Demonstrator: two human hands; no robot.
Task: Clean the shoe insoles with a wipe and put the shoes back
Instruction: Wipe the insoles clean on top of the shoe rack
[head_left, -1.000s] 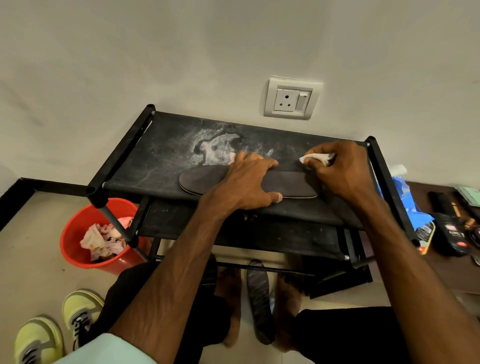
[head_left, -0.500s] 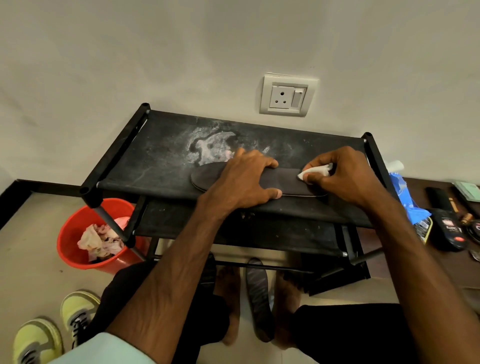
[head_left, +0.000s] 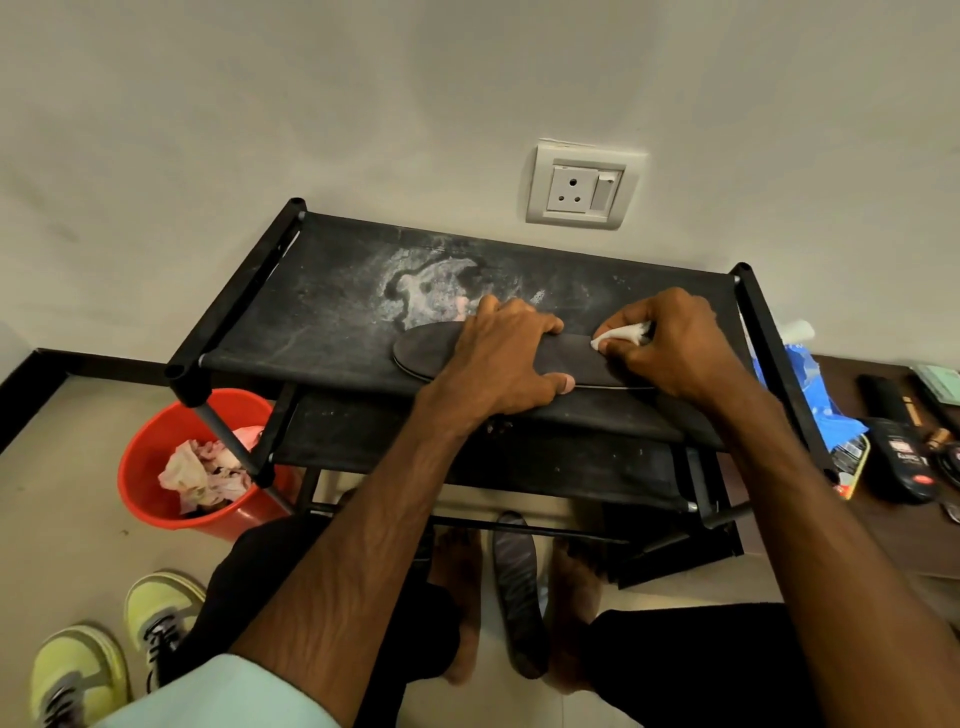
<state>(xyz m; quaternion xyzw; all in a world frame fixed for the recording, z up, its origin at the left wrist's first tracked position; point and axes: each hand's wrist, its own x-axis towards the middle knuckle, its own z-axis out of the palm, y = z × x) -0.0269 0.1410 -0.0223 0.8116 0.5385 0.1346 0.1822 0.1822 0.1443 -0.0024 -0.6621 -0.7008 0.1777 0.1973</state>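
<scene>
Two hands are on the top shelf of the black shoe rack (head_left: 337, 301), which stands against the far wall. A dark insole (head_left: 426, 349) lies flat on the near part of that shelf, lengthwise from left to right. The left hand (head_left: 504, 358) clamps it across its middle, with bent fingers over the far edge and the thumb at the near edge. The right hand (head_left: 675, 348) is curled around a small white wipe (head_left: 621, 335), pinching it and pressing it onto the right end of the insole. A pale dusty stain marks the shelf fabric just beyond the left hand.

On the floor near the person's bare feet lies a second insole (head_left: 517, 587), pointing towards the rack. A pair of yellow shoes (head_left: 161, 608) sits at the near left. A red bucket (head_left: 150, 457) beside the rack's left leg holds crumpled wipes (head_left: 202, 473). A blue packet (head_left: 810, 384) lies just right of the rack, and a wall socket (head_left: 582, 187) is mounted above it.
</scene>
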